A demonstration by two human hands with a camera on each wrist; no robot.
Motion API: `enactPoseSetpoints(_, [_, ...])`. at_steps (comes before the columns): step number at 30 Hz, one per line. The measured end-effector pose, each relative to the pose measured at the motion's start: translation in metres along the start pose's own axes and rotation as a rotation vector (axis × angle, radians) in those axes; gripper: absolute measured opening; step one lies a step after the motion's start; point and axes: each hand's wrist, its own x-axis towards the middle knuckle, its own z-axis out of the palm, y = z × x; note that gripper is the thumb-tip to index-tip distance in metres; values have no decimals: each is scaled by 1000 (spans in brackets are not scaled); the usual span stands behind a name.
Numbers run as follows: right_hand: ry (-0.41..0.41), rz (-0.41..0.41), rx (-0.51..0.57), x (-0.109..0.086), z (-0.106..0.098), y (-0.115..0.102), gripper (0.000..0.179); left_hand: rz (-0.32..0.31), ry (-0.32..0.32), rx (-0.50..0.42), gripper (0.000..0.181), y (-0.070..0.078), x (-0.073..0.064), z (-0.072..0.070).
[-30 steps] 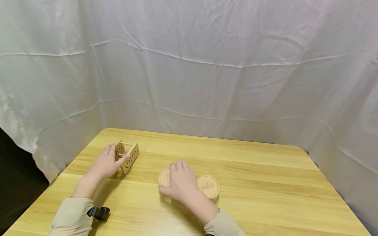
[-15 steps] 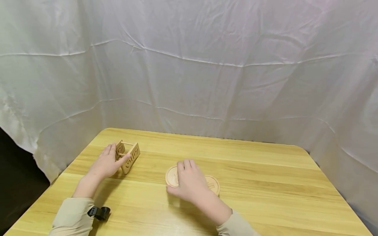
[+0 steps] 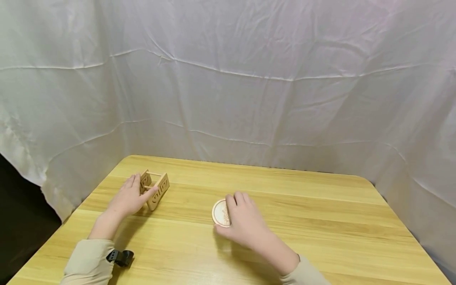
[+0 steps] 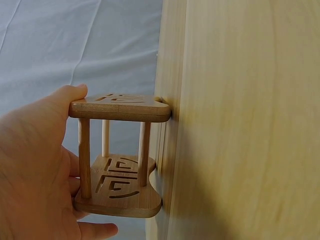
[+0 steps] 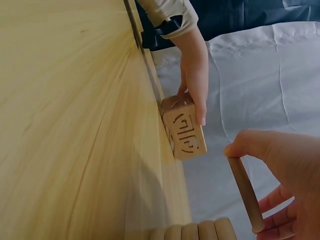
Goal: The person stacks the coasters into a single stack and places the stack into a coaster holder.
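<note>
On the left of the table, my left hand [image 3: 127,200] holds a wooden coaster rack [image 3: 158,192] with cut-out side panels. The left wrist view shows its two panels joined by round posts, with the thumb on one panel and fingers at the other; nothing sits between the posts. Near the middle, my right hand [image 3: 243,220] pinches a round wooden coaster [image 3: 220,213] by its edges. The right wrist view shows this coaster edge-on, apart from a stack of several wooden coasters [image 5: 195,231]. In the head view that stack is hidden behind the right hand and forearm.
The wood-grain table [image 3: 320,213] has rounded back corners. A pale cloth curtain [image 3: 228,99] hangs along its back and sides. A black wrist strap with a small camera [image 3: 120,257] sits on the left wrist, close over the tabletop.
My right hand has moved to the right with the coaster, covering the other coasters that showed beside it earlier. The left hand and the rack have stayed put.
</note>
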Motion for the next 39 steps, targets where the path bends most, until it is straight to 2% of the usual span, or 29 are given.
enactPoseSetpoints(9, [-8, 9, 57, -13, -5, 18, 75, -4, -3, 2, 103, 0, 1, 1])
enactPoseSetpoints(17, [-13, 12, 54, -24, -5, 35, 69, -12, -11, 1, 103, -2, 3, 2])
enactPoseSetpoints(24, [-12, 20, 54, -33, -9, 49, 71, -5, -7, 0, 103, -3, 3, 3])
enactPoseSetpoints(39, [-58, 9, 48, -41, -14, 59, 69, -5, -10, -1, 104, -3, 3, 2])
